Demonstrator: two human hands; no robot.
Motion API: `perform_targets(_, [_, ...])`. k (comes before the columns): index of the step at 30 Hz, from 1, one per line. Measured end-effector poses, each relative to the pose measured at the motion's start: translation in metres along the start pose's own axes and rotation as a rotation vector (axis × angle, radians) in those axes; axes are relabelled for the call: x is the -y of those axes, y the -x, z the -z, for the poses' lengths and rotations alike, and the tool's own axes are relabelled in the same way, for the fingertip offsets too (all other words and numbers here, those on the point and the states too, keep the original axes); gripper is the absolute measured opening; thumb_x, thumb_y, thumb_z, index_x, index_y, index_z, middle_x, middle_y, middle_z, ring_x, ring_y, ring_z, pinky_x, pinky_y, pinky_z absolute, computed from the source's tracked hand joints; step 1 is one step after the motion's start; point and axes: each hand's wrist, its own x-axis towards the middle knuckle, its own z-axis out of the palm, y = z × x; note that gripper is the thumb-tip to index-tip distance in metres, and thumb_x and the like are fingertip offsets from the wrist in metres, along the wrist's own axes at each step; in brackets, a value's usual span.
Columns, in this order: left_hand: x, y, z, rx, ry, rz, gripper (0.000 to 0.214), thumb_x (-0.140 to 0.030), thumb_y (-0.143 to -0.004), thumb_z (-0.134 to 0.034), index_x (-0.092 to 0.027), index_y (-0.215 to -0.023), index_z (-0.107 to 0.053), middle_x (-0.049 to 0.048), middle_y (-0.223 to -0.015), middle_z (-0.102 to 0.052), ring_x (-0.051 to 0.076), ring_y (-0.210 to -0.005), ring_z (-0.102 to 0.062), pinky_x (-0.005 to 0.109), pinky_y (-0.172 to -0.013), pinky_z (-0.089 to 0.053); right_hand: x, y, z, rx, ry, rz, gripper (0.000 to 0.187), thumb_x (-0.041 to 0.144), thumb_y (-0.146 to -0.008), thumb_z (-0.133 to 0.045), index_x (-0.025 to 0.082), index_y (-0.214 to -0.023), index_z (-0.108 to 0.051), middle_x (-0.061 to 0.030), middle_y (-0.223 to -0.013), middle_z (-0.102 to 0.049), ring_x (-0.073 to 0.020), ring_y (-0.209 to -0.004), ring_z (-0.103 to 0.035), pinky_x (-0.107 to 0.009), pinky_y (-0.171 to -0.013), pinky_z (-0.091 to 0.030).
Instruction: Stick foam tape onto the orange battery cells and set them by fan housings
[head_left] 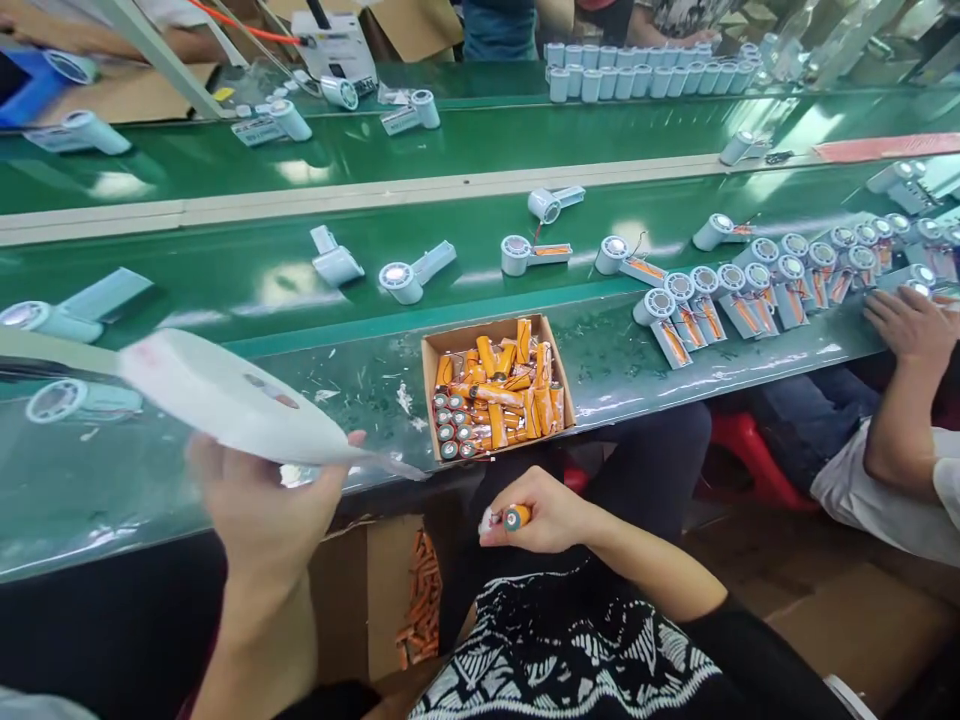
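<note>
A long green workbench point(360, 375) runs across the view, beyond both hands. Ahead and to the right of the right hand point(551, 512), pale blue fan-like units point(660, 303) lie in rows, round heads pointing away and handles towards the near edge, probably so the orange-filled handles stay easy to reach. A co-worker's hand point(911, 320) rests at the far end of these rows.

Below the bench, between the two hands, an open carton point(386, 590) holds a loose heap of small orange pieces. On the bench's near edge, just beyond the right hand, stands a shallow cardboard box point(430, 370), likely there for short reaches. It is full of orange-wrapped batteries, some end-up at its left, others lying across one another.

The left hand point(262, 490) curls halfway closed around a white bottle point(225, 390), tipped on its side so its thin nozzle points towards the box; its contents cannot be told.

The right hand's fingers close on one orange battery point(517, 517), its end facing outwards, seemingly to leave that end exposed. A whitish scrap beside it is unclear.
</note>
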Motion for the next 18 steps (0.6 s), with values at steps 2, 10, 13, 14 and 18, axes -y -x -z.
perform_targets(2, [-0.008, 0.001, -0.001, -0.036, -0.049, -0.108, 0.055, -0.033, -0.076, -0.086, -0.032, -0.127, -0.066, 0.0064, -0.116, -0.064, 0.037, -0.135, -0.056, 0.055, -0.119, -0.049, -0.001, 0.001, 0.003, -0.137, -0.04, -0.04, 0.048, 0.063, -0.084, -0.083, 0.016, -0.085, -0.077, 0.0028, -0.064, -0.061, -0.0102, -0.056, -0.05, -0.023, -0.056, -0.044])
perform_targets(10, [-0.05, 0.012, -0.004, 0.062, -0.088, -0.229, 0.039, -0.016, -0.071, -0.085, -0.035, -0.101, -0.068, 0.0076, -0.106, -0.066, 0.038, -0.144, -0.046, 0.059, -0.112, -0.051, 0.023, -0.02, 0.009, -0.115, -0.084, 0.065, 0.043, 0.055, -0.084, -0.086, 0.016, -0.07, -0.072, 0.0054, -0.059, -0.047, -0.0096, -0.057, -0.039, -0.025, -0.055, -0.035])
perform_targets(13, [-0.032, 0.003, -0.004, 0.005, 0.01, 0.019, 0.038, -0.036, -0.073, -0.087, -0.032, -0.108, -0.073, 0.0068, -0.117, -0.068, 0.038, -0.136, -0.056, 0.06, -0.115, -0.051, 0.019, -0.009, 0.015, 0.017, -0.051, 0.02, 0.038, 0.045, -0.088, -0.083, 0.016, -0.069, -0.069, 0.0046, -0.061, -0.053, -0.009, -0.056, -0.042, -0.024, -0.056, -0.037])
perform_targets(14, [-0.026, 0.0, -0.004, -0.049, 0.085, 0.123, 0.045, -0.042, -0.073, -0.088, -0.029, -0.114, -0.073, 0.0063, -0.12, -0.069, 0.037, -0.132, -0.061, 0.059, -0.116, -0.052, 0.015, -0.003, 0.017, 0.034, -0.026, -0.021, 0.033, 0.042, -0.089, -0.082, 0.016, -0.073, -0.07, 0.0039, -0.064, -0.056, -0.0093, -0.058, -0.046, -0.023, -0.058, -0.039])
perform_targets(18, [-0.016, 0.004, 0.0, -0.257, 0.304, 0.302, 0.065, -0.04, -0.073, -0.091, -0.023, -0.131, -0.068, 0.0052, -0.13, -0.071, 0.035, -0.127, -0.067, 0.056, -0.115, -0.053, 0.007, 0.017, 0.027, -0.114, 0.008, -0.171, 0.039, 0.039, -0.088, -0.083, 0.02, -0.117, -0.066, 0.0067, -0.077, -0.061, -0.0101, -0.066, -0.051, -0.022, -0.068, -0.044])
